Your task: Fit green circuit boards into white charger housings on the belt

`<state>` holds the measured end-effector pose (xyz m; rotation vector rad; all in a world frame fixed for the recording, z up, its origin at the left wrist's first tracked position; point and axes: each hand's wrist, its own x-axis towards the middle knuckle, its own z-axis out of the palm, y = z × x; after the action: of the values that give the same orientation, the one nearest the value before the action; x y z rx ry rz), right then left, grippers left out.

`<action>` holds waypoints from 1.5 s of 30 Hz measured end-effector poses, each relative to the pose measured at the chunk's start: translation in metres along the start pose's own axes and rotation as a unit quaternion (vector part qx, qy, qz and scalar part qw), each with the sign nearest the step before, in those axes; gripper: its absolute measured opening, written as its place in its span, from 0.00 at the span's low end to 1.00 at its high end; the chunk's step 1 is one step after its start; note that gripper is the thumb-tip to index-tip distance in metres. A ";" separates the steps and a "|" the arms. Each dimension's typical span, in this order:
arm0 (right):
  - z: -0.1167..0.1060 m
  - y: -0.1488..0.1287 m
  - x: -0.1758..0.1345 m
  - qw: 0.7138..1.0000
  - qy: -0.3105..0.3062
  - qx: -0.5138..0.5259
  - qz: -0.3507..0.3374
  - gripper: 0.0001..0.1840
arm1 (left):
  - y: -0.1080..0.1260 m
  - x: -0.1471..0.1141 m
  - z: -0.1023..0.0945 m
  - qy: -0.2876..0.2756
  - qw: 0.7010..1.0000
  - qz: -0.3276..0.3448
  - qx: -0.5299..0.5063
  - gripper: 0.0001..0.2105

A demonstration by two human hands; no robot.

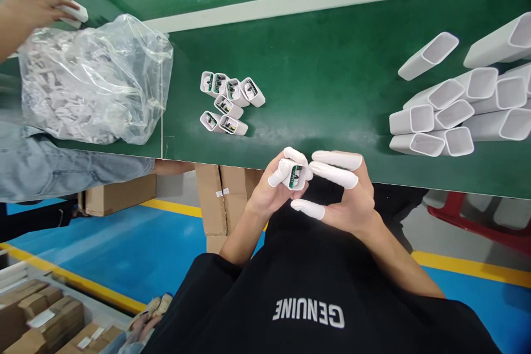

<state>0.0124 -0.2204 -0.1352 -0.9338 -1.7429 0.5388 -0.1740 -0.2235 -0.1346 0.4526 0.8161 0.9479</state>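
My left hand is gripping a small white, smooth-walled, plastic-looking tube with a rounded-rectangular mouth, my thumb and fingertips pressing on its outer faces through matte white finger covers. This tube is sitting before my dark shirt, at the near edge of a glossy green worktop; its mouth is facing my view and showing a green circuit board inside. My right hand is standing wide open just beside it, its covered thumb spreading well away from two covered fingers; whether a fingertip is touching the tube, I cannot tell. Beyond my left hand, seven similar white tubes with board-filled mouths are lying in a loose cluster, each containing green and pale parts. Toward the right, a group of longer white sleeves with flared, rounded openings is resting partly stacked, pale inner walls showing. At far left, a crinkled, transparent plastic bag is holding a heap of small white pieces, while another person's bare hand is grasping a white piece behind it. Below the worktop, a brown cardboard box is standing near my left forearm.
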 end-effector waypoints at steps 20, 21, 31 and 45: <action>0.032 0.025 0.001 0.980 0.064 -0.156 -0.101 0.38 | -0.009 0.010 0.035 0.193 0.970 0.130 -0.065 0.20; 0.031 0.027 0.005 0.981 0.072 -0.153 -0.101 0.37 | -0.009 0.012 0.035 0.191 0.970 0.136 -0.057 0.20; 0.009 0.044 0.020 0.919 -0.053 0.297 0.252 0.27 | 0.002 0.014 -0.017 0.089 0.924 0.260 0.264 0.31; 0.010 0.044 0.026 0.904 -0.070 0.317 0.278 0.23 | 0.001 0.016 0.012 0.158 0.949 0.214 0.168 0.21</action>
<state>0.0131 -0.1725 -0.1558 -0.9130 -1.2547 1.4770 -0.1599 -0.2096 -0.1329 0.8103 1.2093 1.3098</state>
